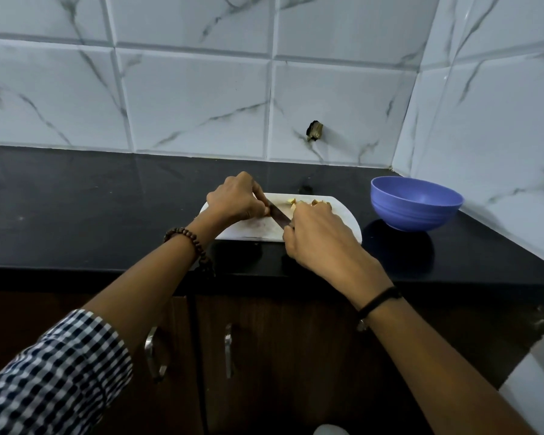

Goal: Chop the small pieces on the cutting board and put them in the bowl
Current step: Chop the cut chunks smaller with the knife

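A white cutting board lies on the black counter. Small yellowish and brown pieces sit along its far edge. My right hand grips a knife whose dark blade slants up-left across the board; the handle is hidden under the hand. My left hand has its fingers curled down at the blade's far end, pinching a small piece against the board. An empty purple bowl stands to the right of the board, near the corner of the walls.
The black counter stretches to the left. White marble-patterned tiles line the back and right walls, with a dark hole above the board. Brown cabinet doors with metal handles are below the counter edge.
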